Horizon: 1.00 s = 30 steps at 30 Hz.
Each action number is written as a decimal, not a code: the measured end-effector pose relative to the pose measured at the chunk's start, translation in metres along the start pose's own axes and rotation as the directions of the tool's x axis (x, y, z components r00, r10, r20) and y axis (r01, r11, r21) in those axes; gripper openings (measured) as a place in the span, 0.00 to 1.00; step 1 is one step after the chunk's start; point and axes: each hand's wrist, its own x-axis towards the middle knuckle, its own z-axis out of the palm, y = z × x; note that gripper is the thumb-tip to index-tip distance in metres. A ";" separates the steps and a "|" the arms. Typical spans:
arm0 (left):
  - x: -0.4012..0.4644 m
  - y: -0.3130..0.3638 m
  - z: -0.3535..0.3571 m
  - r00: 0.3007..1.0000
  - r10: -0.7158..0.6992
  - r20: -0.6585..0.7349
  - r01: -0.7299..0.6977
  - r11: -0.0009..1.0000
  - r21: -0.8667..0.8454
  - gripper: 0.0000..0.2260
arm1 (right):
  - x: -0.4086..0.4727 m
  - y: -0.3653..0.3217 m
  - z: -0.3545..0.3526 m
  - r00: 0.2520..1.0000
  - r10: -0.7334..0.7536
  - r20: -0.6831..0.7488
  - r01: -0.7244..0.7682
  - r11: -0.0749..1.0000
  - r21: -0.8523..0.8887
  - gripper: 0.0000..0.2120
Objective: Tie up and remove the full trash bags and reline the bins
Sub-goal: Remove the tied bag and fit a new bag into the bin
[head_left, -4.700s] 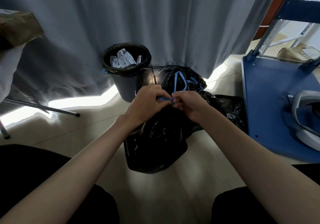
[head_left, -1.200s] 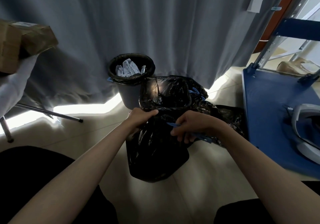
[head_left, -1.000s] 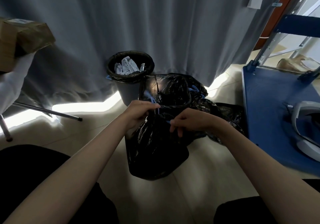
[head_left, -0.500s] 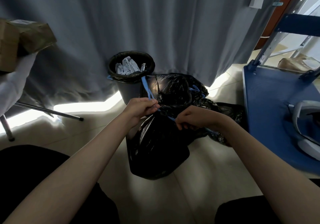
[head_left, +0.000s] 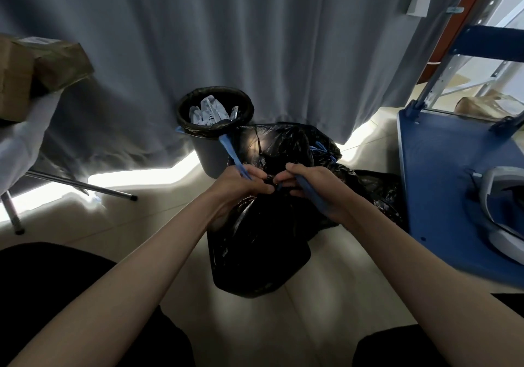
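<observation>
A full black trash bag [head_left: 255, 250] sits on the floor in front of me, its neck gathered between my hands. My left hand [head_left: 241, 185] pinches one blue drawstring end [head_left: 231, 151], which slants up to the left. My right hand [head_left: 314, 188] grips the other blue drawstring end [head_left: 313, 196], which runs down along my wrist. A second black bag [head_left: 289, 145] with blue ties lies just behind. Farther back stands a grey bin [head_left: 215, 128] lined in black, with crumpled white paper inside.
A grey curtain [head_left: 255, 40] hangs behind the bin. A blue platform cart [head_left: 448, 185] with a white headset stands at right. Cardboard boxes [head_left: 34, 69] rest on a white-covered table at left, its metal leg [head_left: 82, 186] on the tiled floor.
My hands have closed in together at the bag's neck. The left strand now slants up past the bin and the right strand lies along my right wrist.
</observation>
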 end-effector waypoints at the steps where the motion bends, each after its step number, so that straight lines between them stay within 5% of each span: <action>1: 0.000 -0.001 0.001 1.000 0.009 -0.021 -0.008 0.999 0.050 0.16 | 0.000 0.000 0.000 1.000 0.012 0.012 -0.012 0.999 0.047 0.19; 5: 0.000 -0.007 0.006 0.995 0.021 -0.099 0.000 0.979 0.206 0.15 | -0.001 0.004 -0.004 0.996 0.044 0.072 -0.059 0.976 0.211 0.26; 12: -0.002 0.017 -0.001 0.988 0.148 -0.041 -0.141 0.978 0.152 0.11 | 0.001 0.009 0.005 0.996 -0.056 -0.067 0.062 0.993 0.098 0.11; 19: -0.002 0.032 -0.002 0.913 0.408 0.022 -0.381 0.831 0.406 0.06 | 0.006 0.011 0.011 0.980 -0.189 -0.059 0.183 0.980 -0.082 0.06; 23: -0.002 0.032 0.005 0.908 0.417 0.048 -0.399 0.823 0.404 0.06 | 0.006 0.009 0.015 0.966 -0.247 -0.080 0.229 0.955 -0.189 0.07; 30: -0.003 0.029 0.003 0.902 0.415 0.120 -0.385 0.646 0.659 0.04 | 0.008 0.007 0.011 0.973 -0.199 -0.113 0.184 0.974 -0.133 0.08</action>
